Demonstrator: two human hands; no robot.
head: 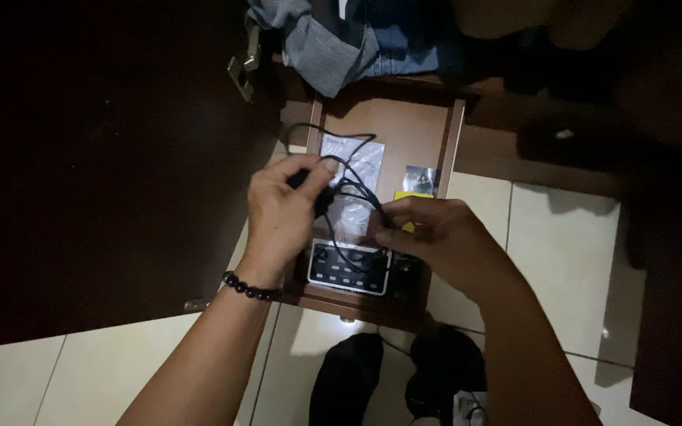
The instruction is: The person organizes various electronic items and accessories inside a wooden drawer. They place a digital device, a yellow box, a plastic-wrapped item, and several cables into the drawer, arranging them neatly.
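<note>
Fingers first, in the head view: your left hand (282, 209) has its fingers (309, 170) clenched around a small black plug (319, 196), held over the middle of the open wooden drawer (451, 126). Your right hand (444, 237) pinches the black cable (354, 192) between thumb and forefinger, just right of the plug, above the drawer's near right part. The cable loops up from both hands toward the drawer's far edge and curls back down between them. Beneath it lies a clear plastic bag (353, 158), flat on the drawer bottom. At the drawer's near edge, just under your hands, sits a white flat device with a row of dark buttons (349, 268). A small black and yellow packet (418, 183) rests against the drawer's right wall. A bead bracelet (248, 289) circles your left wrist. Folded denim clothing (333, 39) hangs beyond the drawer's far edge, and pale floor tiles (562, 237) show on the right
</note>
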